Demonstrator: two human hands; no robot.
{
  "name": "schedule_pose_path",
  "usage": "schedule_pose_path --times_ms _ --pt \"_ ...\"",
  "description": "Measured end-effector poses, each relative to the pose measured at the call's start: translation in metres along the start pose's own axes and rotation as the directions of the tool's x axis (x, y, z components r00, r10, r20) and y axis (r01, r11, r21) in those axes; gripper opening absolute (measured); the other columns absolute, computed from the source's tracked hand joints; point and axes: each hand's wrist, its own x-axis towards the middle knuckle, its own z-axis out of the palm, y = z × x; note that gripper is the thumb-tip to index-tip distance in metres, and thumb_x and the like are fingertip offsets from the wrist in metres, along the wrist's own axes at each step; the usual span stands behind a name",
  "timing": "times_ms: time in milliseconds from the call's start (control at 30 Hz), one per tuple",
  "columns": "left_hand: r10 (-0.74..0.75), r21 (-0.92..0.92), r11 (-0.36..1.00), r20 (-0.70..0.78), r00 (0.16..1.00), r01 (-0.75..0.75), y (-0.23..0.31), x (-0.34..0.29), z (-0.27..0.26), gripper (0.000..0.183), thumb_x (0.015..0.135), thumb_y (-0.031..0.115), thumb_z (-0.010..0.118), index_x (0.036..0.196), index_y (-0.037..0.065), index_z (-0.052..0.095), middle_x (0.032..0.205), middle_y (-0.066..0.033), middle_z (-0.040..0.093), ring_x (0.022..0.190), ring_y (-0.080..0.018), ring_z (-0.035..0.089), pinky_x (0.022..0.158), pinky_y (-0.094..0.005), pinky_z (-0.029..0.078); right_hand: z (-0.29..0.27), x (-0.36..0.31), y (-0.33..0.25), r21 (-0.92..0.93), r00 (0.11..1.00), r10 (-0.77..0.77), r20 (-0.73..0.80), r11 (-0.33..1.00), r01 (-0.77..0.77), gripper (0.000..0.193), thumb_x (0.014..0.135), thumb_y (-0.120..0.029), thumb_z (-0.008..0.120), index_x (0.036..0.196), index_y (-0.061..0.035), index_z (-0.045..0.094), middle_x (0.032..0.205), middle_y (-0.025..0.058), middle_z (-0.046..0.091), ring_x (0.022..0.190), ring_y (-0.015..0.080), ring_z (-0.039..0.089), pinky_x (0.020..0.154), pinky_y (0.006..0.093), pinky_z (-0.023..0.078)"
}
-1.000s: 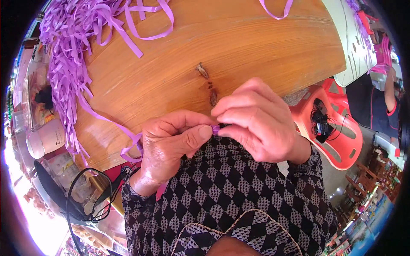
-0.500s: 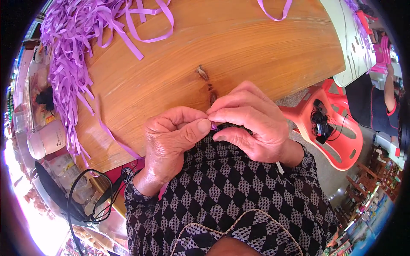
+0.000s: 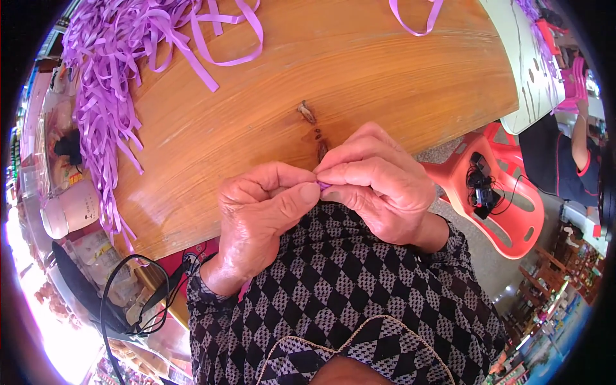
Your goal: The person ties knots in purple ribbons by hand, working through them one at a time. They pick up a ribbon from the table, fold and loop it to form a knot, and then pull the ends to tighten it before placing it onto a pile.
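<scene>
Fingertip to fingertip, my two hands meet just over the near edge of the wooden table [image 3: 385, 83]. Between thumb and finger, my left hand [image 3: 256, 205] pinches a bit of purple ribbon [image 3: 325, 186]. My right hand [image 3: 385, 183] has its thumb and fingers closed on the same ribbon from the other side. Only a small piece of it shows; the rest is hidden by my fingers. A big heap of purple ribbons [image 3: 106, 96] lies at the table's far left and hangs over the left edge.
One more ribbon loop [image 3: 417, 29] lies at the far edge. An orange-red plastic stool [image 3: 513, 234] stands at the right with black cables [image 3: 482, 186] on it. At the left are a jar [image 3: 70, 208] and a looped black cord [image 3: 106, 301]. Another person [image 3: 571, 151] is at the far right.
My right thumb has come up against the left thumb, closing on the ribbon. The ribbon strand that ran along the table's left side to my left wrist is gone from there.
</scene>
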Motion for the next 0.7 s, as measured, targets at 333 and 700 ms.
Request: schedule_pose_path --times_ms 333,700 --pt "0.086 0.114 0.99 -0.052 0.995 -0.08 -0.006 -0.0022 0.0042 0.013 0.084 0.008 0.064 0.091 -0.003 0.063 0.078 0.0003 0.061 0.063 -0.0012 0.048 0.054 -0.0142 0.036 -0.0011 0.0011 -0.0058 -0.075 1.0 -0.009 0.006 0.997 0.01 0.022 0.065 0.001 0.072 0.084 0.0013 0.062 0.083 0.012 0.063 0.069 0.0237 0.056 0.06 0.0308 0.044" --pt "0.126 0.126 0.985 -0.064 0.99 -0.117 -0.0076 -0.0056 0.0069 0.013 0.085 0.007 0.062 0.093 -0.003 0.062 0.077 0.0021 0.06 0.063 -0.0007 0.046 0.054 -0.0142 0.035 0.0018 -0.0004 -0.0082 -0.085 0.999 0.02 -0.038 0.996 -0.023 0.019 0.065 0.007 0.07 0.08 0.0024 0.06 0.084 0.0123 0.062 0.07 0.0237 0.055 0.062 0.0306 0.043"
